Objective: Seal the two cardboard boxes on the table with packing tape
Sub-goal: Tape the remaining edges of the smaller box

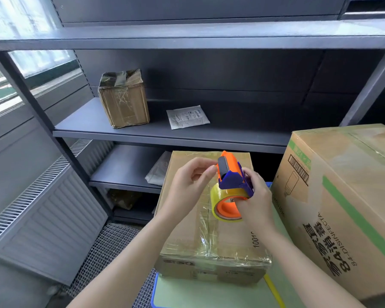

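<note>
A flat cardboard box (187,232) lies on the pale green table (200,294), with clear tape over its centre seam and front edge. To its right stands a taller cardboard box (342,207) with green stripes and printed text. My right hand (257,201) grips an orange and purple tape dispenser (230,174) with a yellowish tape roll (218,196), held above the flat box. My left hand (189,185) has thumb and fingers pinched at the dispenser's front roller; whether it holds the tape end cannot be told.
A dark metal shelving unit (165,134) stands behind the table, carrying a small taped box (123,101) and a white pouch (187,116). A plastic-wrapped packet (158,172) lies on the lower shelf. A radiator (42,207) runs along the left wall under the window.
</note>
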Tool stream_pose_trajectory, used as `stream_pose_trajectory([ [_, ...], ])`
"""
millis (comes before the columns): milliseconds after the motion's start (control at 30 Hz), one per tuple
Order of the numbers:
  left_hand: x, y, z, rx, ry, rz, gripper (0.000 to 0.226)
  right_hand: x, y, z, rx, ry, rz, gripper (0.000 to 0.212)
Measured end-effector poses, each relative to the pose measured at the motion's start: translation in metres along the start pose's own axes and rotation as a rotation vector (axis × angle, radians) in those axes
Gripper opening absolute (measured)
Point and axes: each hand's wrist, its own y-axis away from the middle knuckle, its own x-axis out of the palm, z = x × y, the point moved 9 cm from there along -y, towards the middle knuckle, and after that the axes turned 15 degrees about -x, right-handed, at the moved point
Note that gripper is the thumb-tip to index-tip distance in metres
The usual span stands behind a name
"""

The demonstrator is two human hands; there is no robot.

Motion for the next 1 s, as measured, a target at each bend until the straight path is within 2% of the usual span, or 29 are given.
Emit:
stream_pose_trajectory([
  [100, 0.001, -0.003, 0.013, -0.085, 0.019, 0.014, 0.005, 0.001, -0.001, 0.0, -0.02, 0.0, 0.019, 0.075],
  [267, 0.005, -0.009, 0.041, -0.335, 0.179, 0.113, 0.004, 0.003, -0.006, 0.0, -0.104, 0.098, 0.127, 0.067],
  [433, 0.001, -0.014, 0.05, -0.386, 0.084, 0.117, 0.002, 0.008, -0.014, 0.003, -0.157, 0.133, 0.243, 0.07],
  [533, -0.003, -0.012, 0.05, -0.372, 0.092, 0.073, 0.004, 0.008, -0.018, 0.003, -0.182, 0.186, 0.283, 0.071],
  [700, -0.005, -0.006, 0.034, -0.248, 0.139, 0.027, 0.021, 0.005, -0.026, 0.003, -0.216, 0.261, 0.308, 0.069],
  [800, -0.008, -0.003, 0.028, -0.22, 0.14, -0.027, 0.019, 0.005, -0.028, 0.006, -0.25, 0.308, 0.323, 0.068],
  [1000, -0.015, -0.006, 0.033, -0.262, 0.155, -0.089, 0.019, 0.011, -0.025, 0.012, -0.309, 0.402, 0.375, 0.067],
])
